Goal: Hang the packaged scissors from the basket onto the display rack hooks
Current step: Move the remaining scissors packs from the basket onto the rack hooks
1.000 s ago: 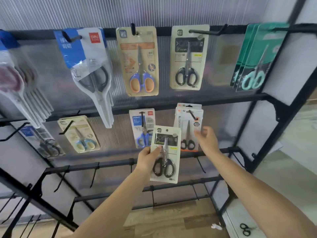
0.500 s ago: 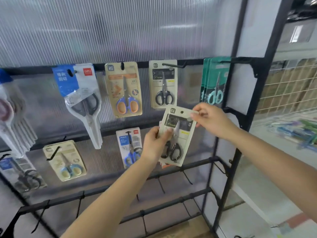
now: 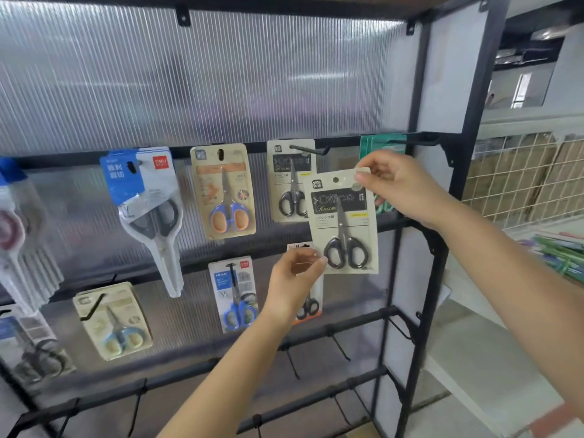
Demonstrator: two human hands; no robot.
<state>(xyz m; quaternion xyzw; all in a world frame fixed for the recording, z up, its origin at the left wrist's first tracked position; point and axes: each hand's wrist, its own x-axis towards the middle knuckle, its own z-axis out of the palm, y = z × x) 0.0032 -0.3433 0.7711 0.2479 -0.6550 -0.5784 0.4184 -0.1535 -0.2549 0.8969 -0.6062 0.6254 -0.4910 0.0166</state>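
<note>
Now both hands, left (image 3: 295, 273) and right (image 3: 399, 188), pinch the beige carded black-handled scissors pack (image 3: 344, 222). Next, its punched hole needs threading onto the black wire hook (image 3: 308, 150).

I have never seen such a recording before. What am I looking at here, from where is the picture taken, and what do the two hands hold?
No machine here: a person works with bare hands, and the camera sits on their head, looking forward and down. In front stands a black display rack whose hooks carry packaged scissors. Both hands hold one beige Office scissors card: the right hand pinches its top corner, the left hand pinches its lower left edge. It is not yet on a hook. An identical card already hangs on the hook just behind it.
</note>
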